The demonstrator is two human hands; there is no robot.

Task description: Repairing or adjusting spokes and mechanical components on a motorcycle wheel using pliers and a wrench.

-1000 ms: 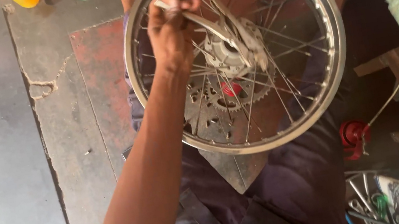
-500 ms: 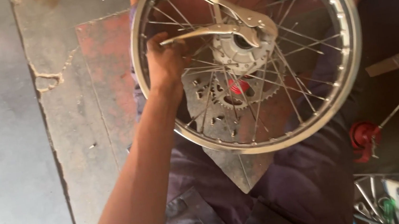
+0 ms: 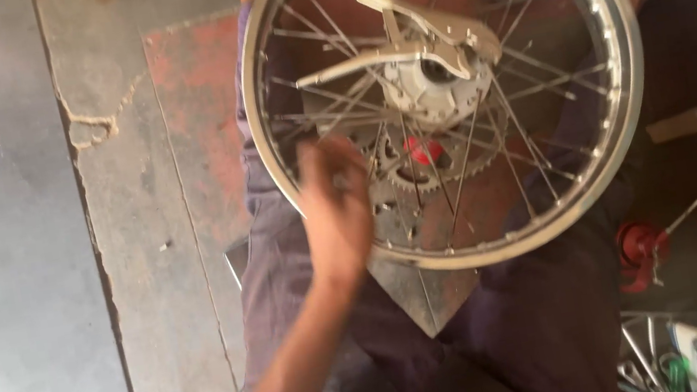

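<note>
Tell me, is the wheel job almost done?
Hard to say. Looking done: the locking pliers sit clamped at the hub of the wheel, with no hand on them. In hand: the left hand, blurred, is at the spokes near the lower rim. Left: the sprocket shows behind the spokes, and I cannot tell whether it is fastened.

Thin steel spokes (image 3: pixel 534 134) and grey locking pliers (image 3: pixel 409 46) clamped at the hub crowd the silver wheel rim's (image 3: pixel 627 68) inside. The grey concrete floor (image 3: pixel 35 274) lies open along the left edge.
</note>
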